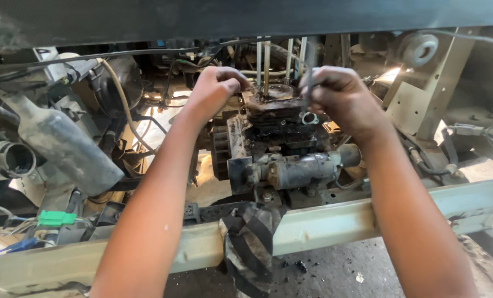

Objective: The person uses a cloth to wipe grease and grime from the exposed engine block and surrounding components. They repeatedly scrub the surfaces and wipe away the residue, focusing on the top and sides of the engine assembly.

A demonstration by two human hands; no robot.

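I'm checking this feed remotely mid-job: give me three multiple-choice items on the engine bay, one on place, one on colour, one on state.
1. Where does the left hand rest?
A. On the left top edge of the finned engine block
B. On the frame rail
C. On the exhaust pipe

2. What colour is the plastic connector at lower left?
A. Red
B. Green
C. Yellow

3. How do the studs above the block stand?
A. Lying flat
B. Removed
C. Upright

Answers: 1 A, the fingers curl over the block's top corner. 2 B, it is bright green among the wires. 3 C, the thin rods rise vertically between the left hand and the right hand.
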